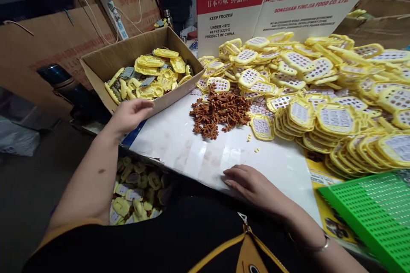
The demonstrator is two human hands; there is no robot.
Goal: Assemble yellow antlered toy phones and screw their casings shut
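1. The cardboard box [166,97] stands at the surface's left edge, holding yellow plastic shells [150,90].
2. The person's left hand [133,115] is by the box's near wall, above the surface's near left corner; its fingers are loosely bent, released, with nothing visible in them.
3. The right hand [245,181] lies at the near edge of the white surface [179,149], fingers relaxed; its palm is hidden, so whether it grasps anything cannot be told.
4. Brown pieces [221,111] lie heaped mid-surface.
5. Yellow panels [297,62] crowd the far edge and right side.
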